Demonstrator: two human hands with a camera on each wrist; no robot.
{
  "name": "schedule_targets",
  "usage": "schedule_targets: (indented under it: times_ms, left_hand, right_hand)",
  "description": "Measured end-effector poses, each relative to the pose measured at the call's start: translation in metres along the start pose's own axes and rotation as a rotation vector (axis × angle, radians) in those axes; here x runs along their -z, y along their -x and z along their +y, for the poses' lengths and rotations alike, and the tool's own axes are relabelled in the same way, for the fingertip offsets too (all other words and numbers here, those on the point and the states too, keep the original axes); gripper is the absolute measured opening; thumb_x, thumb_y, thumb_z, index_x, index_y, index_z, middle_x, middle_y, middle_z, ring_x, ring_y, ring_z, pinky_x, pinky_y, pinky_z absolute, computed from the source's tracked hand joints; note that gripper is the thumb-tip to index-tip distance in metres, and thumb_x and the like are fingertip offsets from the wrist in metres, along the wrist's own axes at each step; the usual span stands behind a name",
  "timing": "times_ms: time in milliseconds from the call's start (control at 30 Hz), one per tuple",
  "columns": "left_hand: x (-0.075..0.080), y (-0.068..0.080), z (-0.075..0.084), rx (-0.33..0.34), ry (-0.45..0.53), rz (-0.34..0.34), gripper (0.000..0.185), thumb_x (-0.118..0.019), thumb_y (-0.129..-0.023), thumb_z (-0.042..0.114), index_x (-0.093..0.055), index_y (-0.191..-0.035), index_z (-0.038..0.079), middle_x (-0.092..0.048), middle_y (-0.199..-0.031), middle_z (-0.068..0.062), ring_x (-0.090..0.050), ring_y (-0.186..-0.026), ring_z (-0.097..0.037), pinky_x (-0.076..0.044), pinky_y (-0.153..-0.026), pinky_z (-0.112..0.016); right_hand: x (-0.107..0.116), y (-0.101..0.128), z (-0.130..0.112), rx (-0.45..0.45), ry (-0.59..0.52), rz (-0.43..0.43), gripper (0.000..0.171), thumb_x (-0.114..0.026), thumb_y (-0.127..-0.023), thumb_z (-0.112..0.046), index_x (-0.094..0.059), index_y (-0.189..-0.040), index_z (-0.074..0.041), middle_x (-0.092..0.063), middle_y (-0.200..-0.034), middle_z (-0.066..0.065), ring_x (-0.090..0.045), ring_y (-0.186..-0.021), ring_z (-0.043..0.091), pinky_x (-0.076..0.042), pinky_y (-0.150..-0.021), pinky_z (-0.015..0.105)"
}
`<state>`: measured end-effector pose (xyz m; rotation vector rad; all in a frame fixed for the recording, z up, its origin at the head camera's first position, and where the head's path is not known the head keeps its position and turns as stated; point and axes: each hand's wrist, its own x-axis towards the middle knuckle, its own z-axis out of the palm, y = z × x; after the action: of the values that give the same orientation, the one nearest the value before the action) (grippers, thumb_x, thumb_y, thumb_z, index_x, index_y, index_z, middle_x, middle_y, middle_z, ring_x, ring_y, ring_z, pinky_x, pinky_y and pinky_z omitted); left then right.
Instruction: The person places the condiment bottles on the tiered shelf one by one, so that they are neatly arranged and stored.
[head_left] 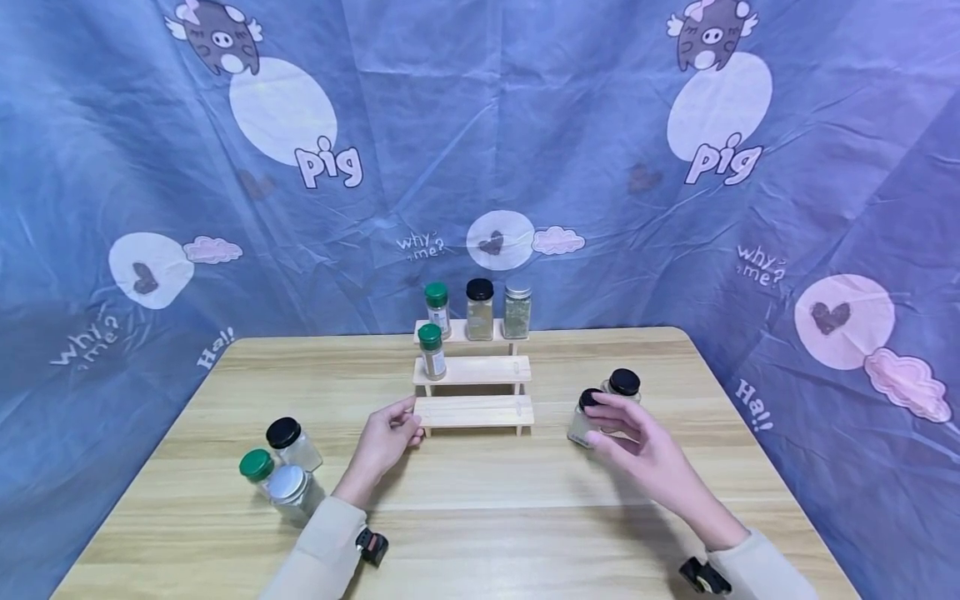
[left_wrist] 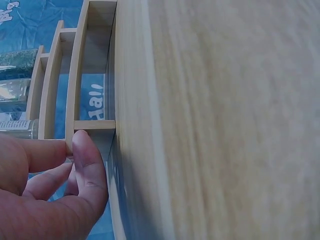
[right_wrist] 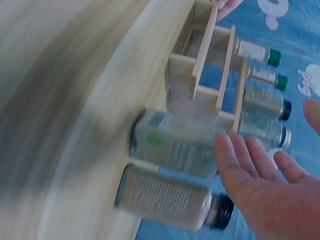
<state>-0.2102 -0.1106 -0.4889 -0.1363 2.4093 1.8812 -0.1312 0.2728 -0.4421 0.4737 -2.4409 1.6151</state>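
A three-step wooden rack (head_left: 474, 410) stands mid-table. My left hand (head_left: 386, 437) pinches the left end of its lowest shelf between thumb and fingers, plain in the left wrist view. My right hand (head_left: 637, 446) is beside a black-lidded spice jar (head_left: 580, 427), its fingers extended and thumb apart. In the right wrist view the fingertips overlap that jar's lid end (right_wrist: 170, 142); whether they touch cannot be told. A second black-lidded jar (right_wrist: 162, 197) stands close by, partly hidden by my hand in the head view.
On the top shelf stand a green-capped jar (head_left: 437, 310), a black-lidded jar (head_left: 480, 310) and a silver-lidded jar (head_left: 517, 312). A green-capped jar (head_left: 432, 353) sits on the middle shelf. At table left are black-lidded (head_left: 295, 446), green-capped (head_left: 257, 467) and silver-lidded (head_left: 296, 493) jars.
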Motion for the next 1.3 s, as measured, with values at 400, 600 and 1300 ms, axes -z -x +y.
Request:
schedule_targets:
  times_ms: [400,600,1300]
  left_hand:
    - [0.000,0.000,-0.001,0.013,0.007,-0.003,0.048,-0.061,-0.102,-0.003,-0.053,-0.149,-0.005,-0.064,-0.106,-0.016,-0.071,-0.084,-0.014,-0.069,-0.076,-0.023]
    - [-0.001,-0.002,-0.004,0.012,0.018,-0.009,0.047,-0.061,-0.102,-0.003,-0.053,-0.148,-0.005,-0.065,-0.104,-0.015,-0.070,-0.082,-0.012,-0.069,-0.076,-0.024]
    - [0.001,-0.001,-0.004,0.015,0.006,-0.012,0.048,-0.062,-0.102,-0.002,-0.053,-0.149,-0.004,-0.066,-0.108,-0.018,-0.071,-0.083,-0.014,-0.069,-0.076,-0.024]
  right_hand:
    - [0.013,0.007,0.012,-0.029,0.008,0.111,0.057,-0.076,-0.095,-0.002,-0.052,-0.146,0.003,-0.068,-0.135,0.017,-0.067,-0.118,0.001,-0.062,-0.094,0.012]
    - [0.009,0.003,0.017,-0.051,0.038,0.082,0.062,-0.077,-0.095,-0.008,-0.050,-0.150,0.000,-0.060,-0.145,0.023,-0.065,-0.120,0.001,-0.062,-0.099,0.015]
    - [-0.015,-0.016,0.037,-0.105,0.146,0.008,0.063,-0.080,-0.093,-0.011,-0.051,-0.147,0.003,-0.064,-0.137,0.031,-0.064,-0.126,0.051,-0.057,-0.108,0.054]
